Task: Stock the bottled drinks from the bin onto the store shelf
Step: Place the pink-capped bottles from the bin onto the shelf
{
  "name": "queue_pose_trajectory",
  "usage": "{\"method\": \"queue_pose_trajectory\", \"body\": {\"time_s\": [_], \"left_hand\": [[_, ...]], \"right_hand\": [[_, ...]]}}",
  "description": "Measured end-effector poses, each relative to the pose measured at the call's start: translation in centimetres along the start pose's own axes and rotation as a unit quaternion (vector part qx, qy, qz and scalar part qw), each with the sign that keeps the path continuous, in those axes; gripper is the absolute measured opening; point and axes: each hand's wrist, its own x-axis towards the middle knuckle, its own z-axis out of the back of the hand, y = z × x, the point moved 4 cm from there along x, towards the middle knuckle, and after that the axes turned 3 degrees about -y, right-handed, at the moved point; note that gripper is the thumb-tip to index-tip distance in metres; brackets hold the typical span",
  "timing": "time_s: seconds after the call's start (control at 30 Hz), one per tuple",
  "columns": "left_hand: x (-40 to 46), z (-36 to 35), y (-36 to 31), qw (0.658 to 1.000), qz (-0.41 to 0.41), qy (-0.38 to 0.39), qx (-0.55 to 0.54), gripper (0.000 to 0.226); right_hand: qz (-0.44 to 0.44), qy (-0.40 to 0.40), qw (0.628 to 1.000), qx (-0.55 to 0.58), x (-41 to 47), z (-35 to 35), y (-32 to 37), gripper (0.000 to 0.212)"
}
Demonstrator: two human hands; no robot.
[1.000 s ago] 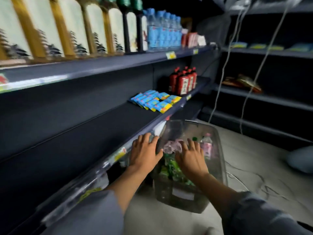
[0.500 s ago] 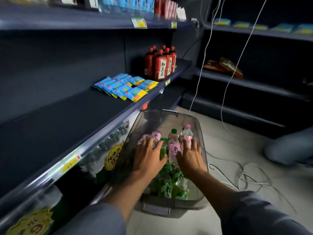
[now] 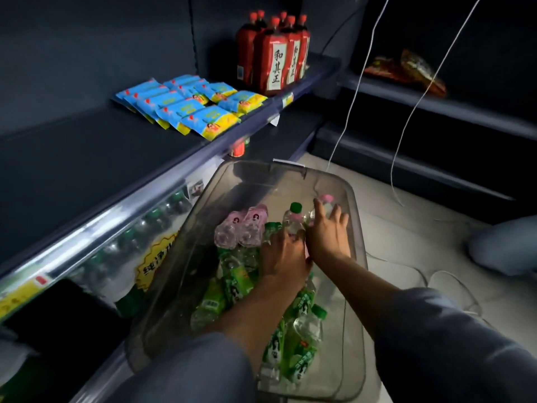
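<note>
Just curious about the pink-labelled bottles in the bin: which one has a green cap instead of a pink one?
The upright pink-labelled bottle between the two hands, left of the right hand. Its cap is green; the bottle under the right hand's fingers has a pink cap.

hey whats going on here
A person is reaching with both hands into a clear plastic bin of bottled drinks on the floor beside a store shelf. The right hand is on a pink-capped bottle; the left hand rests among the green-labelled bottles. Nothing has been lifted out yet.

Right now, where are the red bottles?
The red bottles stand on the middle shelf, upper centre of the head view, just behind the blue snack packets.
</note>
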Motion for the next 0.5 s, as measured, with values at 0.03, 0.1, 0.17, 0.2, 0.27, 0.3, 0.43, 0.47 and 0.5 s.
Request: {"method": "queue_pose_trajectory", "body": {"time_s": [0.03, 0.1, 0.17, 0.2, 0.27, 0.3, 0.43, 0.47, 0.5], "left_hand": [[0.1, -0.5, 0.1, 1.000, 0.005, -0.006, -0.002, 0.046], [0.3, -1.0, 0.1, 1.000, 0.010, -0.024, -0.004, 0.045], [0.5, -1.4, 0.3, 0.999, 0.011, -0.034, -0.009, 0.051], [0.7, -1.4, 0.5, 0.999, 0.010, -0.043, -0.024, 0.054], [0.9, -1.2, 0.9, 0.996, 0.016, -0.048, -0.076, 0.063], [0.8, -1.0, 0.9, 0.994, 0.017, -0.045, -0.094, 0.074], [0.6, -0.7, 0.8, 0.990, 0.004, -0.046, -0.133, 0.094], [0.6, -0.4, 0.9, 0.990, 0.008, -0.039, -0.139, 0.089], [0.7, -0.2, 1.0, 0.990, 0.012, -0.027, -0.136, 0.084]], "right_hand": [[0.009, -0.003, 1.000, -0.022, 0.3, -0.4, -0.1, 0.073], [0.030, -0.013, 0.997, -0.067, 0.6, -0.9, -0.1, 0.059], [0.050, -0.020, 0.992, -0.114, 0.4, -1.0, 0.1, 0.048], [0.058, -0.019, 0.988, -0.143, 0.3, -0.9, 0.2, 0.048], [0.073, -0.004, 0.978, -0.197, 0.0, -0.9, 0.2, 0.064], [0.079, 0.002, 0.973, -0.216, 0.0, -0.9, 0.1, 0.075], [0.080, 0.002, 0.977, -0.198, -0.2, -0.5, 0.0, 0.092], [0.081, 0.006, 0.978, -0.192, -0.3, -0.4, 0.0, 0.091], [0.085, 0.009, 0.979, -0.188, -0.4, -0.2, 0.1, 0.089]]}}
